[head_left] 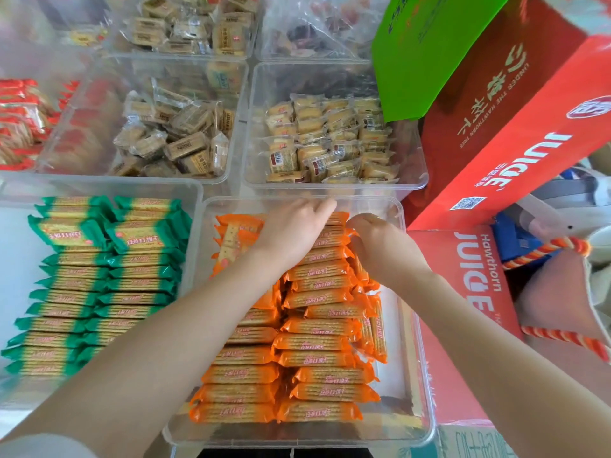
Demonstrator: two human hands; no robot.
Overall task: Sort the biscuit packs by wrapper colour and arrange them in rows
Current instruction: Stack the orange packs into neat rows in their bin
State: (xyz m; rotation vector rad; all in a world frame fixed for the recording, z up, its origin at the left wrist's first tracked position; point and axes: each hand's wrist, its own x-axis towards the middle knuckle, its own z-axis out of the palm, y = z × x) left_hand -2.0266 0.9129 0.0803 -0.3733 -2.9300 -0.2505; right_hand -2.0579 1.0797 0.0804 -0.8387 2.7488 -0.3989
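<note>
Both the left hand [292, 226] and right hand [380, 241] curl onto orange packs [317, 338] at the tub's [420, 385] far end, probably squaring the rows; next, straighten the loose packs

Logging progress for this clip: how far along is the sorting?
Mostly done. The green packs sit in two rows in their own bin, and the orange packs fill two rows in theirs. Both the left hand and right hand work at the far end of the orange bin, where a few loose orange packs remain unaligned.
</note>
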